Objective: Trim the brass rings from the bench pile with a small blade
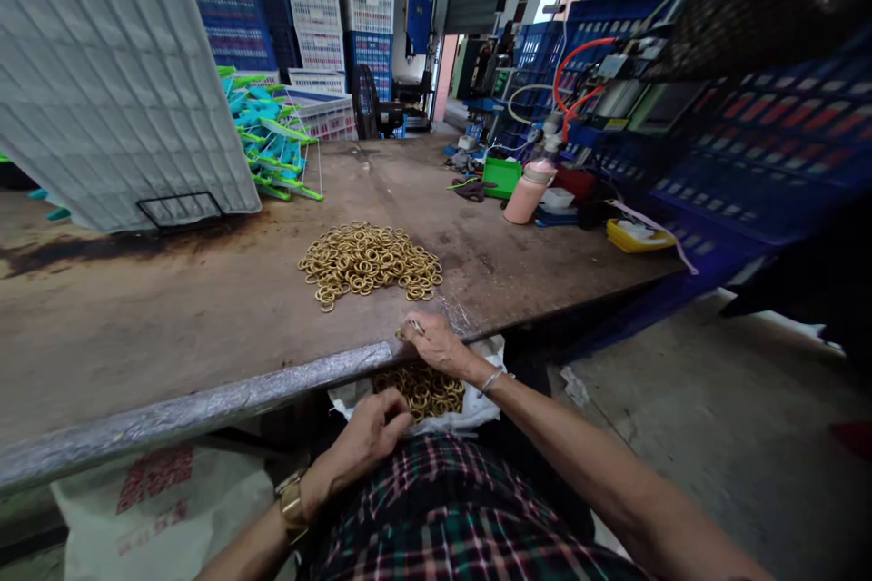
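While dull-gold rings point(371, 260) lie heaped, right fingers point(412, 339) grip some and left fingers point(391, 401) curl open.

Dim interior — bright daylight upper right — edges stretched, blurred.

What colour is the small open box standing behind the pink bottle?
Bright green; it shows in the head view.
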A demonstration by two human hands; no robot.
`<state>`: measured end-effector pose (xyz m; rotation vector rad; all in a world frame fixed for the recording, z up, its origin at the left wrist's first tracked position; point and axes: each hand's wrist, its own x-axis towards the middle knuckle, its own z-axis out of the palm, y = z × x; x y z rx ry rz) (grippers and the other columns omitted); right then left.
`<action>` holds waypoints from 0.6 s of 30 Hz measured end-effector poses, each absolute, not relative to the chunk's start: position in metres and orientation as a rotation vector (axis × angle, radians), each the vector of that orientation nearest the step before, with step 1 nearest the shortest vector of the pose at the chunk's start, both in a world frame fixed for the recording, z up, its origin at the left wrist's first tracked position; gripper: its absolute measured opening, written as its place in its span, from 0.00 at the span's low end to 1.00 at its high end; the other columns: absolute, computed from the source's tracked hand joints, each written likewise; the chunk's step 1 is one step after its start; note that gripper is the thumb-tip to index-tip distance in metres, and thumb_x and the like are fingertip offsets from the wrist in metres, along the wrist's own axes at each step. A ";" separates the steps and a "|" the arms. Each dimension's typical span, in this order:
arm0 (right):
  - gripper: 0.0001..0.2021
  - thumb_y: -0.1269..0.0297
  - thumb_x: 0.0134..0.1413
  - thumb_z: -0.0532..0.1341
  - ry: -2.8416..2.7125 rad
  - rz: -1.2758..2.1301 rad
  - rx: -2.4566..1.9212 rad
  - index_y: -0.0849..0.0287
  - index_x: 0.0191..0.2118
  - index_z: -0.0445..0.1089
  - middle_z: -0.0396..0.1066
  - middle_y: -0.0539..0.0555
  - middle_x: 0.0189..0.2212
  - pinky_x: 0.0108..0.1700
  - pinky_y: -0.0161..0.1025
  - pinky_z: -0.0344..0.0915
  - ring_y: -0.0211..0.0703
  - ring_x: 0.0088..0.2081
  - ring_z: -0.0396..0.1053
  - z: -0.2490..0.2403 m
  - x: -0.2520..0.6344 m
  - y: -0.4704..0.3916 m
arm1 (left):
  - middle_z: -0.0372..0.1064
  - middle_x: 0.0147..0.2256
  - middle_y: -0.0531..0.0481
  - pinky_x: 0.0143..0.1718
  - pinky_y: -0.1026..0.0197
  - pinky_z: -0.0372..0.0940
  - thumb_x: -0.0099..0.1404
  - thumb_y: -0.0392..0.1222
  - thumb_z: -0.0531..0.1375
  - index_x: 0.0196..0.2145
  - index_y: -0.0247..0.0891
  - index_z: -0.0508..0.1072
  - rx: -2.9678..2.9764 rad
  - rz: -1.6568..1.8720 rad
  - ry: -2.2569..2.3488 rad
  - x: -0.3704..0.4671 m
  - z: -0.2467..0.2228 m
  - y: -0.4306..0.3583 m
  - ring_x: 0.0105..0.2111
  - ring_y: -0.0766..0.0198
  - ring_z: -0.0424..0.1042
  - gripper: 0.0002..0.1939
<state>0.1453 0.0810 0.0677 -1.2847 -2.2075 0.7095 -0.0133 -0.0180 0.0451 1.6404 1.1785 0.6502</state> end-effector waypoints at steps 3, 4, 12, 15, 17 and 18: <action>0.13 0.62 0.56 0.48 -2.056 1.042 -1.258 0.61 0.25 0.61 0.55 0.45 0.20 0.28 0.30 0.51 0.33 0.24 0.53 0.072 0.149 0.066 | 0.62 0.23 0.55 0.25 0.65 0.55 0.58 0.44 0.53 0.35 0.38 0.65 1.365 0.969 1.293 -0.004 0.052 -0.009 0.23 0.67 0.61 0.09; 0.12 0.62 0.55 0.49 -2.007 1.115 -1.257 0.61 0.24 0.60 0.54 0.44 0.19 0.27 0.30 0.50 0.32 0.23 0.52 0.072 0.150 0.062 | 0.61 0.23 0.56 0.24 0.66 0.56 0.57 0.45 0.54 0.38 0.38 0.63 1.265 1.023 1.317 -0.002 0.055 -0.005 0.22 0.67 0.61 0.12; 0.12 0.62 0.51 0.51 -1.868 1.306 -1.280 0.60 0.20 0.55 0.49 0.43 0.17 0.23 0.30 0.45 0.31 0.21 0.47 0.060 0.143 0.050 | 0.56 0.16 0.59 0.17 0.68 0.49 0.53 0.53 0.58 0.25 0.36 0.64 1.026 1.012 1.255 0.006 0.050 0.010 0.15 0.72 0.53 0.16; 0.11 0.63 0.50 0.51 -1.833 1.292 -1.295 0.60 0.20 0.54 0.49 0.44 0.17 0.23 0.30 0.45 0.31 0.22 0.48 0.061 0.137 0.051 | 0.56 0.17 0.58 0.18 0.68 0.49 0.54 0.53 0.57 0.24 0.36 0.64 1.063 1.058 1.313 0.007 0.038 0.013 0.16 0.71 0.54 0.16; 0.11 0.63 0.50 0.51 -1.780 1.311 -1.303 0.60 0.21 0.55 0.50 0.44 0.18 0.23 0.30 0.46 0.31 0.22 0.48 0.062 0.135 0.053 | 0.56 0.17 0.58 0.19 0.67 0.51 0.56 0.53 0.56 0.25 0.37 0.66 1.110 1.113 1.368 0.007 0.033 0.015 0.17 0.70 0.55 0.15; 0.11 0.62 0.50 0.52 -1.749 1.313 -1.308 0.60 0.21 0.56 0.50 0.44 0.18 0.23 0.30 0.47 0.31 0.22 0.48 0.062 0.134 0.055 | 0.56 0.17 0.57 0.20 0.67 0.52 0.56 0.52 0.56 0.25 0.37 0.66 1.143 1.142 1.396 0.006 0.033 0.016 0.18 0.70 0.55 0.14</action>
